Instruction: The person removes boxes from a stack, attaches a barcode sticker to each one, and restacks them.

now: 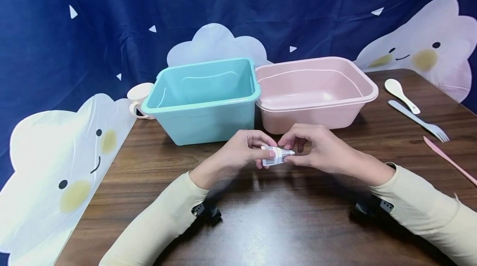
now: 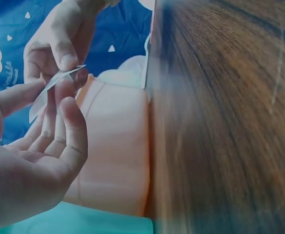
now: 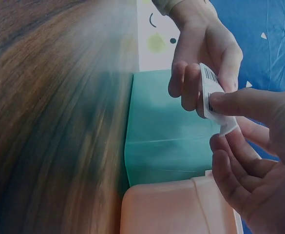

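A small white label with printed barcodes [image 1: 269, 161] is held between both hands, in front of the two tubs. My left hand [image 1: 244, 150] pinches its left part, thumb on top and fingers beneath. At its right end, my right hand [image 1: 316, 148] pinches it between thumb and fingertips. In the left wrist view the label [image 2: 39, 105] looks thin and bent, seen nearly edge-on. From the right wrist, the label [image 3: 207, 87] shows its barcode side, with the right thumb pressed on it.
A teal tub [image 1: 201, 123] and a pink tub [image 1: 309, 119] stand side by side behind the hands. A white mug [image 1: 139, 92] is left of the teal tub. On the right lie a white spoon [image 1: 395, 88], a pale blue fork [image 1: 417, 121] and a pink knife [image 1: 449, 160].
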A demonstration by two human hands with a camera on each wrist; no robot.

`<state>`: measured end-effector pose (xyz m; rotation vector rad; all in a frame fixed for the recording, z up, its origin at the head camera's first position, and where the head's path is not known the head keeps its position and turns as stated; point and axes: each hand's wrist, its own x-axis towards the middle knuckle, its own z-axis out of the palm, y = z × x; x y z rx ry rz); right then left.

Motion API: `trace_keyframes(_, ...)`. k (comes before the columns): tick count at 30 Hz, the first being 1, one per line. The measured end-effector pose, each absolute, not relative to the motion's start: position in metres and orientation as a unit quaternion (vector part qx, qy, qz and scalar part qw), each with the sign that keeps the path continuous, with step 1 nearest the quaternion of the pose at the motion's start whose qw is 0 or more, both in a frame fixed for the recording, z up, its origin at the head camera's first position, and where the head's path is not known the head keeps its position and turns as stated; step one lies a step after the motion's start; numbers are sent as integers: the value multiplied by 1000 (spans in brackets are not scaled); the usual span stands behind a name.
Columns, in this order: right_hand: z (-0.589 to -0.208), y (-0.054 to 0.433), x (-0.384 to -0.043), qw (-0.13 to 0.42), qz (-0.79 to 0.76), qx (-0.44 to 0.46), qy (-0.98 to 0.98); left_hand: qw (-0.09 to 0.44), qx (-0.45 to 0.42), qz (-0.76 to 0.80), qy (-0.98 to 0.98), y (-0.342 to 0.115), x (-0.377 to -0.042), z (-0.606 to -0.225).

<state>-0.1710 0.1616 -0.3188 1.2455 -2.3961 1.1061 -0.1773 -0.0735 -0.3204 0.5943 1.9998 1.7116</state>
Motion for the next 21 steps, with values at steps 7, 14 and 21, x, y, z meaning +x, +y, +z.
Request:
trace_keyframes(7,-319,160,-168,170,385,407,-811,196,201,613,738,-73,-178,-318)
trace_keyframes(14,-315,156,-166,225,388,409,-795,197,181,630,729,-72,-173,-313)
trace_keyframes(21,-315,154,-166,246,396,428,-774,214,194,654,699,-69,-168,-311)
